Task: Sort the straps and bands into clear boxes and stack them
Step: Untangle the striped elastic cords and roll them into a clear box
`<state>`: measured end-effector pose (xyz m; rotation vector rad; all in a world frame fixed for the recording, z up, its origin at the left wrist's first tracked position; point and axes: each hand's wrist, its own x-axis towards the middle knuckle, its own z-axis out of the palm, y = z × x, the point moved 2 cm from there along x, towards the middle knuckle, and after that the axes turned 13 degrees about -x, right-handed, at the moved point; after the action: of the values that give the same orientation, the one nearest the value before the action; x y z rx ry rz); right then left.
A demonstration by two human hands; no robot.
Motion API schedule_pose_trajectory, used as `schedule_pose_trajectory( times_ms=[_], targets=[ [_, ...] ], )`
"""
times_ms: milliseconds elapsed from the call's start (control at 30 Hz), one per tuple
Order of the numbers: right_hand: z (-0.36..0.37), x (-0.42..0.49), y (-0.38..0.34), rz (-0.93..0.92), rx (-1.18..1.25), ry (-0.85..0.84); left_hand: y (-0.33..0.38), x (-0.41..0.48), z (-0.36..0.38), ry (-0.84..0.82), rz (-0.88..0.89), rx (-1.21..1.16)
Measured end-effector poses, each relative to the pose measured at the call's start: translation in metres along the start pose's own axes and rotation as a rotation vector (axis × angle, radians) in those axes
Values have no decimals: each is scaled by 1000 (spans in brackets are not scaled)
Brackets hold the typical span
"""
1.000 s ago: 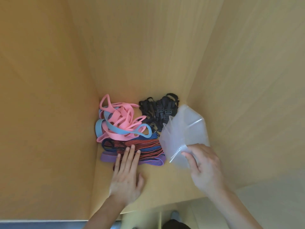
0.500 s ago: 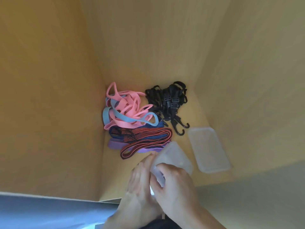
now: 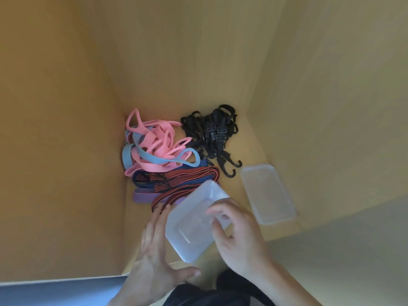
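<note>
A clear plastic box (image 3: 194, 221) sits tilted near the front of the wooden shelf, held between my two hands. My right hand (image 3: 238, 235) grips its right rim with curled fingers. My left hand (image 3: 154, 250) lies along its left side with fingers straight. Behind it lie pink and light-blue rubber bands (image 3: 154, 146), red-and-blue striped fabric bands (image 3: 176, 180) on a purple band (image 3: 143, 197), and black straps with hooks (image 3: 212, 133).
A second clear box or lid (image 3: 268, 193) lies flat at the right, against the wooden side wall (image 3: 331, 107). Wooden walls close in the left (image 3: 55, 129) and back. The shelf's front edge runs under my wrists.
The box has come out from between my hands and now tilts with its flat face towards me. My left hand has opened along its side. The view has shifted slightly.
</note>
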<state>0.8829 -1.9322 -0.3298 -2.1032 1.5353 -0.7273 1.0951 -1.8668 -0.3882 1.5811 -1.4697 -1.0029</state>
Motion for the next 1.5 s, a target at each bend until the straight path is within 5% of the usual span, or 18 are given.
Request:
schedule_pose_trajectory(
  times_ms=[167, 433, 633, 1000, 1200, 1333, 1500],
  targets=[
    [-21, 18, 77, 231, -400, 150, 20, 21, 17, 9, -28, 80],
    [12, 27, 156, 390, -718, -256, 31, 32, 40, -71, 9, 392],
    [18, 18, 162, 415, -717, -200, 20, 38, 24, -283, 149, 442],
    [11, 39, 157, 433, -686, -223, 22, 46, 25, -371, 159, 412],
    [-17, 39, 110, 253, -196, 18, 18, 47, 24, -366, 144, 381],
    [-1, 30, 62, -16, -221, -97, 16, 47, 21, -388, 103, 408],
    [24, 13, 52, 47, -337, -321, 17, 46, 17, -420, 76, 403]
  ],
)
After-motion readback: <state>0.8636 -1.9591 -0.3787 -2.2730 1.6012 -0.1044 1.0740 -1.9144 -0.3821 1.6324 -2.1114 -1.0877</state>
